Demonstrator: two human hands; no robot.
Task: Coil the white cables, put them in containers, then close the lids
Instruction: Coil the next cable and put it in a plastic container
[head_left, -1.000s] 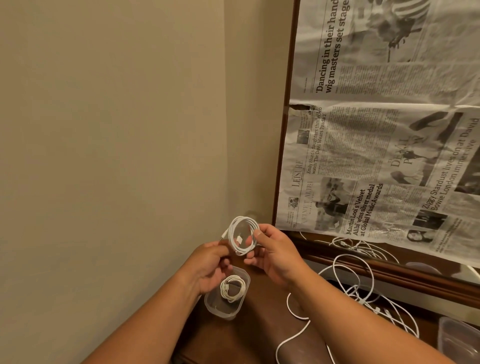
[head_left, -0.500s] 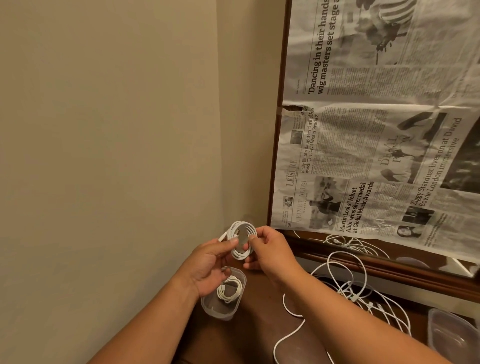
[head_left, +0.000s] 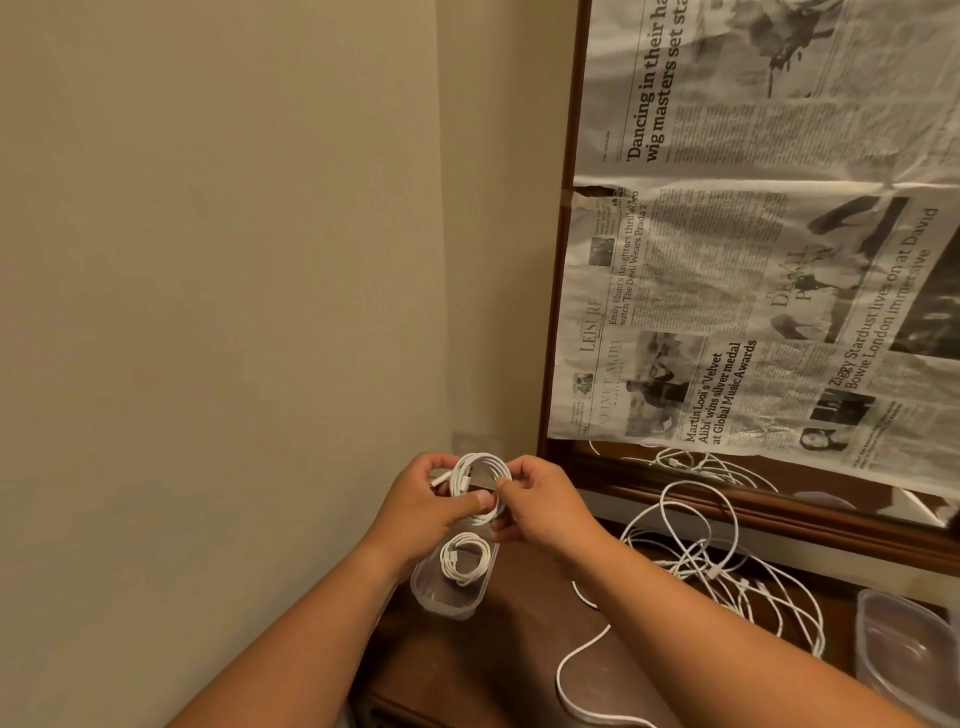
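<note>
Room corner: beige wall (head_left: 234, 260), with newspaper sheets (head_left: 753, 260) hung over a dark-framed mirror (head_left: 558, 312), probably to mask the glass. Below stood a dark brown wooden table (head_left: 493, 660). A tangle of loose white cables (head_left: 727, 566) lay toward its back right, not yet wound.

The left hand (head_left: 421, 512) and right hand (head_left: 545, 512) held a coiled white cable (head_left: 480, 475) just above the clear oval plastic container (head_left: 431, 597) at the back left corner, seemingly ready to lower in. The left thumb pressed across the loops with fingers curled behind; the right thumb and forefinger pinched the coil's edge, likely to stop the turns springing. A smaller white coil (head_left: 465, 560) sat inside.
</note>
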